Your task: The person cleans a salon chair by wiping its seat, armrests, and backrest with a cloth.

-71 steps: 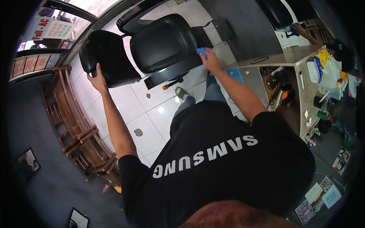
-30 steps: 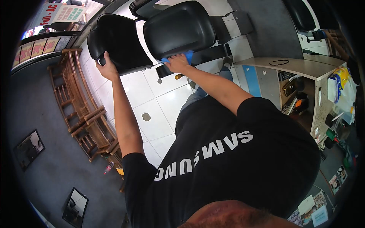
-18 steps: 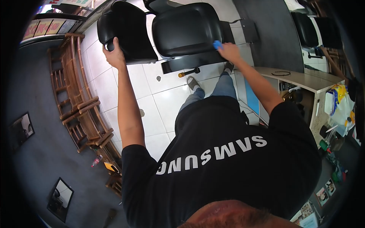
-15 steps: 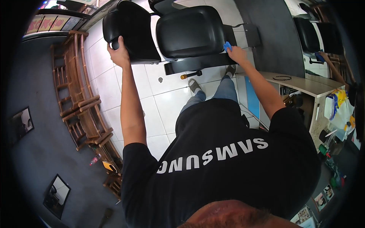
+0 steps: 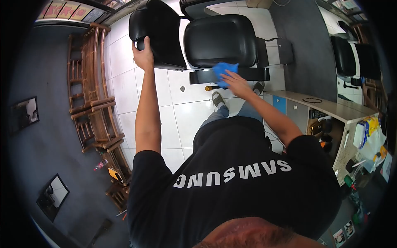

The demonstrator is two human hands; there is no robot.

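A black padded chair shows at the top, with its seat (image 5: 221, 39) in the middle and its backrest (image 5: 159, 35) to the left. My left hand (image 5: 143, 56) grips the backrest's lower left edge, the thumb up by a hole in it. A blue cloth (image 5: 224, 72) lies over the black armrest (image 5: 200, 77) on the near side of the seat. On the cloth rests my right hand (image 5: 236, 84), fingers pressed to it. An orange-tipped lever (image 5: 208, 88) sticks out below the armrest.
A bamboo bench (image 5: 93, 82) stands along the left. On the right is a cabinet (image 5: 326, 108) with open shelves and plastic bags at its end. A black footrest (image 5: 285, 51) lies beyond the seat's right side. My feet are on the white tiled floor (image 5: 159, 128).
My right hand has moved left with the blue cloth, from the armrest's right end to its middle, and the cloth is spread wider. My left hand stays on the backrest. The view has shifted.
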